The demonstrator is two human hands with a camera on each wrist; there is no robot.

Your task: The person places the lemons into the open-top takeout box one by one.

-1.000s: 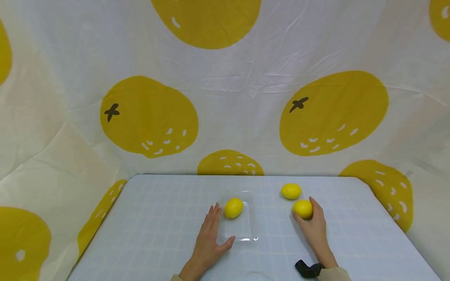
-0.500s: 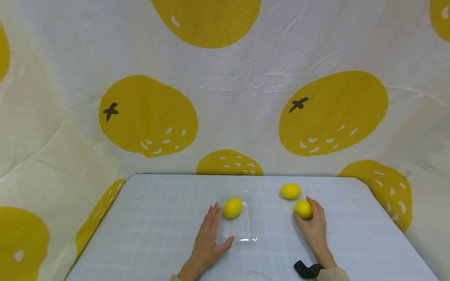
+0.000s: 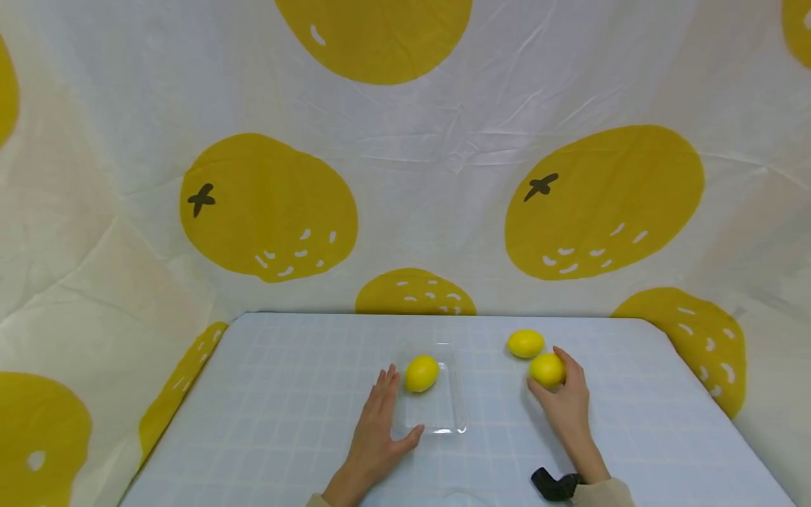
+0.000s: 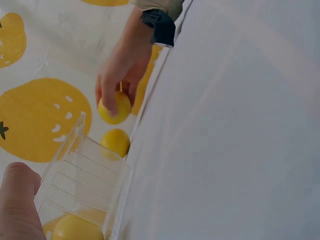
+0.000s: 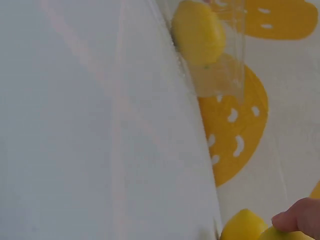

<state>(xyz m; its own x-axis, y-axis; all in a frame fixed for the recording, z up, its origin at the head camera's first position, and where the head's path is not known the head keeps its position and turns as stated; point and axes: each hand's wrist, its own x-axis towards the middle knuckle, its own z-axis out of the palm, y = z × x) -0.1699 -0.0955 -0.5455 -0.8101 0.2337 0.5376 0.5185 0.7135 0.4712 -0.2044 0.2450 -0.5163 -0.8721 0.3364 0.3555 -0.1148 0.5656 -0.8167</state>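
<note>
In the head view my right hand [image 3: 567, 401] grips a lemon [image 3: 547, 370] between thumb and fingers. Just behind it, on the table, lies a second lemon [image 3: 526, 343]. A clear plastic container [image 3: 460, 401] stands at the middle of the table with a third lemon [image 3: 422, 373] inside, toward its back left. My left hand [image 3: 378, 436] is along the container's left side, fingers straight and thumb spread by the near left corner. In the left wrist view the held lemon [image 4: 115, 110] shows a little above the tabletop lemon [image 4: 116, 142].
A pale checked cloth covers the table [image 3: 285, 422]. Behind it hangs a white curtain [image 3: 431, 204] printed with large yellow fruit. A black band with a protruding piece [image 3: 554, 486] sits on the right wrist.
My right hand has raised the lemon slightly, so it now sits closer to the lemon behind it in the head view. The left hand and container have stayed in place.
</note>
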